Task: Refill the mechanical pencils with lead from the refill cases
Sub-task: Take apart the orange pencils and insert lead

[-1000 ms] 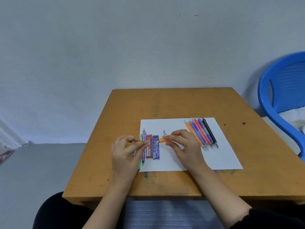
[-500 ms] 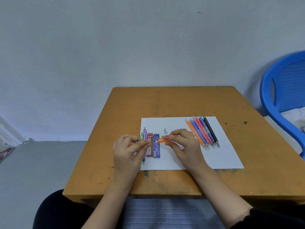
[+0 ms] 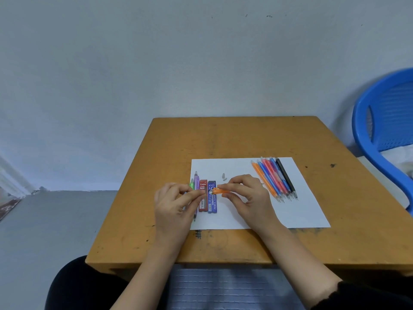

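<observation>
Over the refill cases (image 3: 211,205), right hand (image 3: 248,198) grips orange pencil (image 3: 221,191); left hand's (image 3: 174,203) grasp unclear.

Left hand (image 3: 173,204) back-up, thumb and forefinger tips pinched together; contents too small to tell. Right hand (image 3: 248,198) pinches a translucent orange plastic mechanical pencil (image 3: 220,191) between thumb and curled fingers. Fingertips of both hands nearly meet

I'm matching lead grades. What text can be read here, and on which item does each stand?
"Faster": red refill case, top.
"2B": red refill case, below the brand.
"PENCIL LEAD": blue refill case, along its length.
The other print on both cases is too small or blurred to read.
</observation>
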Demonstrator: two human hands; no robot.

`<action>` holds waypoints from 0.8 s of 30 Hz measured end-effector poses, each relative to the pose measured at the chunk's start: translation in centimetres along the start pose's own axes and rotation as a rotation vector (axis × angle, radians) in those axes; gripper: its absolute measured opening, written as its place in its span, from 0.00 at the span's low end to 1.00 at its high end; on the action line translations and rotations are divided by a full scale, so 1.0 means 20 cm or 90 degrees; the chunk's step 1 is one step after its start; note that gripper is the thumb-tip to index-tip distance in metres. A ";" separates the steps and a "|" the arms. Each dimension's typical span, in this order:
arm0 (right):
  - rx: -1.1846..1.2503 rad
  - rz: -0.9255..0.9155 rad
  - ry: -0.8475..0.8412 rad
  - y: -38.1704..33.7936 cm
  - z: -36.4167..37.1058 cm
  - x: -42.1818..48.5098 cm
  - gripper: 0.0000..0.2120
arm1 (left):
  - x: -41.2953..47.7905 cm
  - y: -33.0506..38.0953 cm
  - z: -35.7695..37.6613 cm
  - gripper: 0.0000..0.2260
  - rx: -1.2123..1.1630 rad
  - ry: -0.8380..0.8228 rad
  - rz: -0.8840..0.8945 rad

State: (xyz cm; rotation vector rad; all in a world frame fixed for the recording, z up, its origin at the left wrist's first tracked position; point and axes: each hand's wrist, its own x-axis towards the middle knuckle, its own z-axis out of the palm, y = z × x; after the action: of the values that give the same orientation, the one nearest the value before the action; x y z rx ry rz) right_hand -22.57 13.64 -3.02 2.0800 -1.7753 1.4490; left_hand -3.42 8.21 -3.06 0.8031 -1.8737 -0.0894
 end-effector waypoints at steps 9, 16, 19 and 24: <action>0.024 -0.020 -0.029 -0.01 0.01 0.00 0.14 | -0.01 0.02 -0.01 0.12 -0.003 -0.014 -0.009; 0.071 0.005 -0.037 -0.03 0.00 0.00 0.13 | 0.04 0.07 -0.01 0.21 -0.073 -0.027 -0.138; 0.090 0.022 -0.025 -0.04 0.00 0.00 0.13 | 0.04 0.11 0.00 0.27 -0.108 -0.011 -0.175; 0.119 0.025 0.009 -0.04 -0.01 0.00 0.15 | 0.07 0.15 0.01 0.26 -0.107 0.018 -0.226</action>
State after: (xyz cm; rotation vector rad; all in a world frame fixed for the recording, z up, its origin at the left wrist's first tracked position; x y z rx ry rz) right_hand -22.01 14.00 -2.38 2.1225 -1.7470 1.6978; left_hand -5.41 9.74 -0.87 1.0056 -1.6556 -0.4496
